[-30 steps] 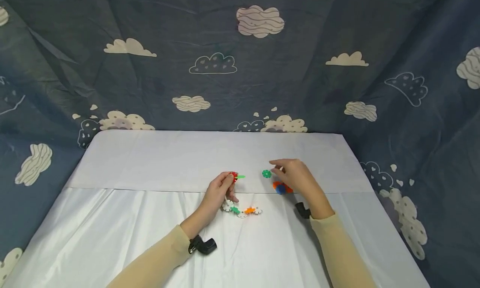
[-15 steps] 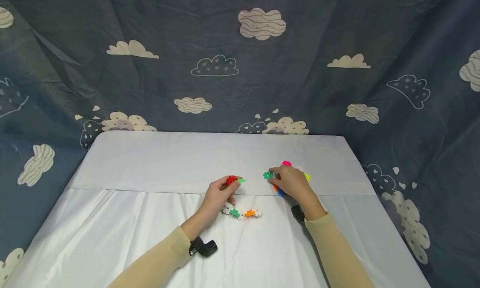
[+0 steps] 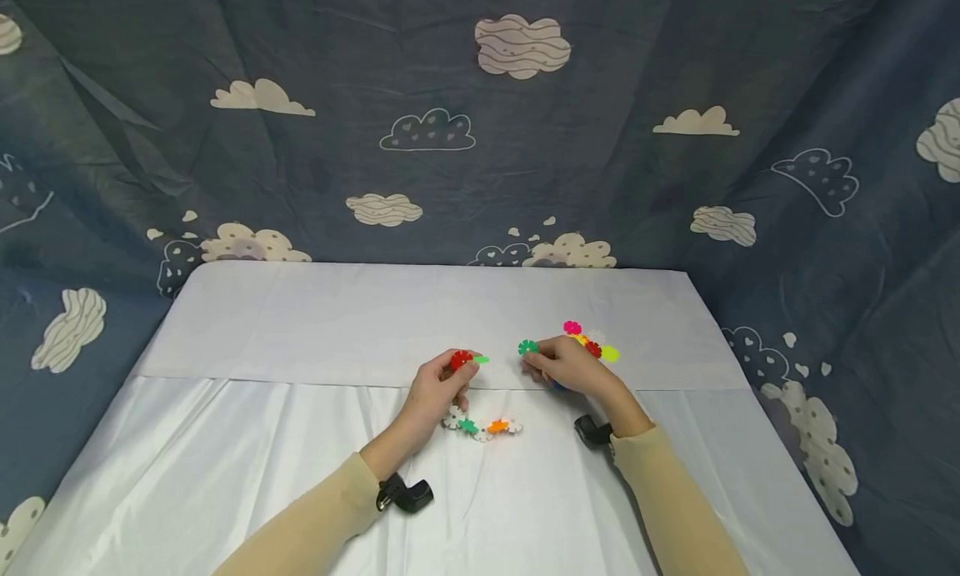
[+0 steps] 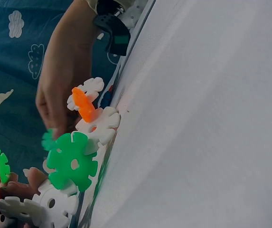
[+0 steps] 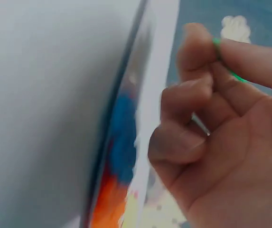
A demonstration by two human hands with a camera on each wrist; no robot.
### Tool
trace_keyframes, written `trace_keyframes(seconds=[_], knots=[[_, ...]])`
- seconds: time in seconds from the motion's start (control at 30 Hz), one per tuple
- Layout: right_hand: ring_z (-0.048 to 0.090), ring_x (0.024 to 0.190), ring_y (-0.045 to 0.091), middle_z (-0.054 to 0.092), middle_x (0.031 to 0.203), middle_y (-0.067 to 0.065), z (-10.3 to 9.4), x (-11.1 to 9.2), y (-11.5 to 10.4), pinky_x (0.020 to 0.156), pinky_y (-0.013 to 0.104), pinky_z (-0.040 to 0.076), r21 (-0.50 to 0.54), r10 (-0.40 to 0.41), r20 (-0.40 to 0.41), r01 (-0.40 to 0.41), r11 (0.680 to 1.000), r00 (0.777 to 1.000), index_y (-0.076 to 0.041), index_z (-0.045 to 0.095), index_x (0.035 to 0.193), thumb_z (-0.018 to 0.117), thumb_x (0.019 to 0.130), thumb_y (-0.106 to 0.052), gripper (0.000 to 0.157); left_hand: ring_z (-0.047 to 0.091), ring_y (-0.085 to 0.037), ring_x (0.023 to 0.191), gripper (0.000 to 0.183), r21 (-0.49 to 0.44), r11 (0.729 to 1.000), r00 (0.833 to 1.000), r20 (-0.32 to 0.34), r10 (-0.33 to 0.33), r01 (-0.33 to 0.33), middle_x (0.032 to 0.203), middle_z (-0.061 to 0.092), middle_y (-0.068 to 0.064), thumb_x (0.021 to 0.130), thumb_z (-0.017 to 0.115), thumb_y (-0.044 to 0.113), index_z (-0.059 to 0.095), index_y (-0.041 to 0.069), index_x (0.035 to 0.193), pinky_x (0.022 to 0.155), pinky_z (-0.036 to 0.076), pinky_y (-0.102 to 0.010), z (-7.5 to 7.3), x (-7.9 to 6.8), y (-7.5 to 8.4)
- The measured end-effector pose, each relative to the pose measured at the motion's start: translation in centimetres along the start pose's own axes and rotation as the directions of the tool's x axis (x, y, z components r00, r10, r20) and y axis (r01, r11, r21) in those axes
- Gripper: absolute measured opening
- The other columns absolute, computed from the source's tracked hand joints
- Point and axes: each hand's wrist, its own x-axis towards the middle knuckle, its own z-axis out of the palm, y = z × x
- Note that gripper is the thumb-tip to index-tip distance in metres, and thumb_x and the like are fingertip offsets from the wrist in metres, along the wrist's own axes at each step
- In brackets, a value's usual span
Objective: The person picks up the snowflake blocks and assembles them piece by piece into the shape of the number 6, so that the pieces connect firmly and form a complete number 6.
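My left hand [image 3: 438, 382] pinches a red snowflake disc [image 3: 461, 359] with a bright green disc [image 3: 482, 359] joined to it, seen edge-on. Just below that hand, in the head view, runs a linked chain of white, green and orange discs; its green disc [image 4: 74, 161] stands large in the left wrist view, with an orange disc [image 4: 83, 104] farther along. My right hand [image 3: 573, 365] pinches a green disc [image 3: 528, 348] between thumb and forefinger, its other fingers curled. In the right wrist view only slivers of that disc [image 5: 216, 43] show between the fingers.
Loose discs lie beside and behind my right hand: a pink disc [image 3: 572, 328], a red disc [image 3: 593, 349] and a yellow disc [image 3: 611, 354], among others. Blue discs [image 5: 122, 137] are blurred below the right hand. A white cloth [image 3: 300, 476] covers the table, before a dark cloud-print curtain [image 3: 322, 167].
The right hand came down onto the green disc, pinched it and has shifted slightly left with it. Pink, red and yellow discs behind that hand now show. The left hand stays nearly in place.
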Motion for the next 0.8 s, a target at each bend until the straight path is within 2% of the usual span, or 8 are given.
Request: trace_keyframes(seconds=[0.13, 0.27, 0.4, 0.57, 0.8], knots=[[0.046, 0.070, 0.019, 0.058, 0.080, 0.007, 0.6, -0.7, -1.9, 0.064, 0.024, 0.040, 0.177, -0.053, 0.065, 0.041, 0.983, 0.996, -0.001, 0.071, 0.100, 0.052, 0.113, -0.026, 0.033, 0.056, -0.015, 0.059, 0.033, 0.003, 1.000, 1.000, 0.001, 0.006, -0.006, 0.075, 0.054, -0.001, 0.106, 0.068, 0.035, 0.068, 0.009, 0.125, 0.061, 0.054, -0.023, 0.0, 0.1, 0.0], [0.046, 0.073, 0.019, 0.053, 0.078, 0.007, 1.3, -1.2, -3.4, 0.065, 0.023, 0.039, 0.248, -0.105, 0.081, 0.082, 0.965, 0.991, 0.001, 0.069, 0.100, 0.047, 0.114, -0.025, 0.037, 0.054, -0.014, 0.062, 0.039, -0.008, 1.000, 1.000, 0.004, 0.011, -0.011, 0.075, 0.056, 0.000, 0.107, 0.066, 0.037, 0.066, 0.007, 0.130, 0.059, 0.055, -0.023, -0.1, 0.2, -0.1], [0.048, 0.076, 0.018, 0.053, 0.077, 0.003, 1.9, -1.3, -4.0, 0.068, 0.023, 0.040, 0.253, -0.138, 0.085, 0.113, 0.961, 0.987, 0.001, 0.069, 0.099, 0.047, 0.114, -0.023, 0.036, 0.054, -0.013, 0.063, 0.041, -0.015, 1.000, 1.000, 0.013, 0.013, -0.013, 0.076, 0.057, 0.000, 0.107, 0.065, 0.038, 0.065, 0.004, 0.131, 0.057, 0.055, -0.023, -0.1, 0.2, -0.1], [0.050, 0.078, 0.019, 0.055, 0.078, 0.004, 2.4, -1.4, -4.4, 0.071, 0.023, 0.040, 0.255, -0.156, 0.090, 0.128, 0.958, 0.984, 0.003, 0.070, 0.100, 0.047, 0.114, -0.022, 0.038, 0.054, -0.014, 0.062, 0.042, -0.012, 1.000, 1.000, 0.026, 0.016, -0.015, 0.075, 0.058, 0.000, 0.108, 0.064, 0.038, 0.064, 0.001, 0.128, 0.056, 0.054, -0.023, -0.1, 0.2, 0.0], [0.049, 0.075, 0.017, 0.058, 0.078, 0.004, 2.8, -1.4, -4.6, 0.070, 0.023, 0.041, 0.239, -0.149, 0.075, 0.127, 0.963, 0.986, 0.004, 0.071, 0.101, 0.046, 0.115, -0.026, 0.041, 0.054, -0.014, 0.062, 0.029, 0.009, 1.000, 0.999, 0.033, 0.025, -0.026, 0.075, 0.058, -0.001, 0.106, 0.067, 0.036, 0.066, 0.008, 0.113, 0.056, 0.053, -0.023, 0.0, 0.2, -0.1]])
